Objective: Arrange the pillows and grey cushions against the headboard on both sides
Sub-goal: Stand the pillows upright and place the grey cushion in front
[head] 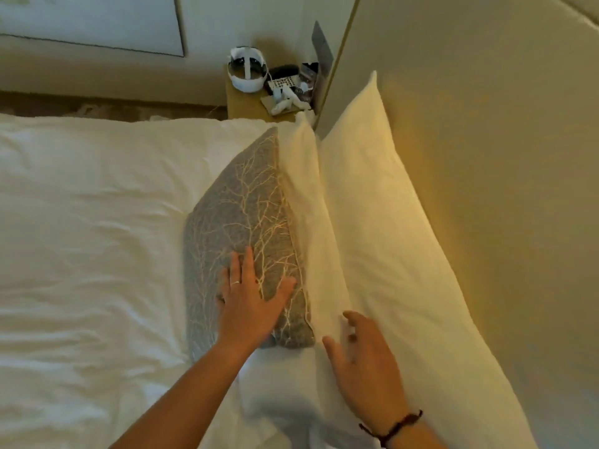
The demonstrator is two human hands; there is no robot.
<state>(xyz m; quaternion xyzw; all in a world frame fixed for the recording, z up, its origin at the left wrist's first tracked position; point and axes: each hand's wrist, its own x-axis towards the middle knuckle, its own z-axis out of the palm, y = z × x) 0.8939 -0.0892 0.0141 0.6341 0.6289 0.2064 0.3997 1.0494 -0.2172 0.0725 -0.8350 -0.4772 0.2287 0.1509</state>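
Presently, left hand (249,303) flat, fingers straight, pressing grey branch-patterned fabric cushion (243,228), right hand (363,361) released, fingers touching near white pillow (311,222), far white pillow (382,222) leaning on beige padded headboard (486,140)

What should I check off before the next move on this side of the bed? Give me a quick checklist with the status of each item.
1. Back pillow standing against the headboard: ok.
2. Front pillow leaning on the back pillow: ok.
3. Grey cushion set against the front pillow: ok, leaning on it.
4. Left hand flat on the cushion, fingers straight: ok.
5. Right hand free, holding nothing: ok, open by the front pillow's near end.
6. Other side of the bed arranged: cannot tell, out of view.
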